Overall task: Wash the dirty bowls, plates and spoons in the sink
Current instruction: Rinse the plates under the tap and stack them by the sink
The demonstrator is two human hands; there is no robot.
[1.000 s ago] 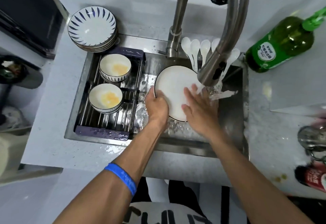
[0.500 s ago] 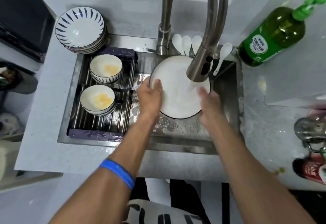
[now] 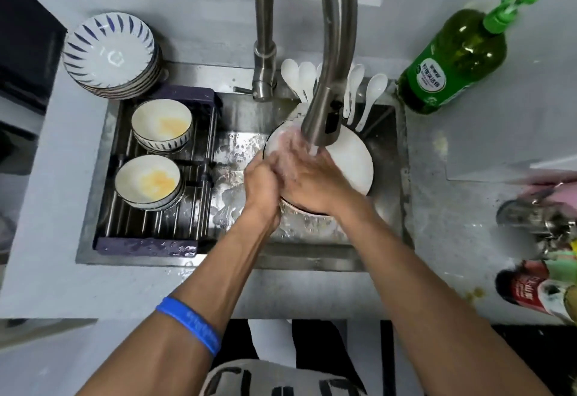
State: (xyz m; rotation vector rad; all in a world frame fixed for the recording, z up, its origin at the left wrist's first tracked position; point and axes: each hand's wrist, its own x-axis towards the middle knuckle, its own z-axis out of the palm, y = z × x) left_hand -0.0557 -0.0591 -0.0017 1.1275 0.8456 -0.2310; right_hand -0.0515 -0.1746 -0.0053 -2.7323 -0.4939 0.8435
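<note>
Left hand [image 3: 262, 180] curled round the white plate [image 3: 352, 158] rim, flat right hand [image 3: 309, 177] on its face, tap [image 3: 324, 114] just above.

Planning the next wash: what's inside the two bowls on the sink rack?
Both bowls, rear and front, hold yellow-orange residue and no spoons. Each sits on other bowls nested beneath; what is inside those is covered.

The right hand [image 3: 307, 177] has slid from the plate's [image 3: 352, 158] right edge across its face, meeting the left hand [image 3: 262, 181].
</note>
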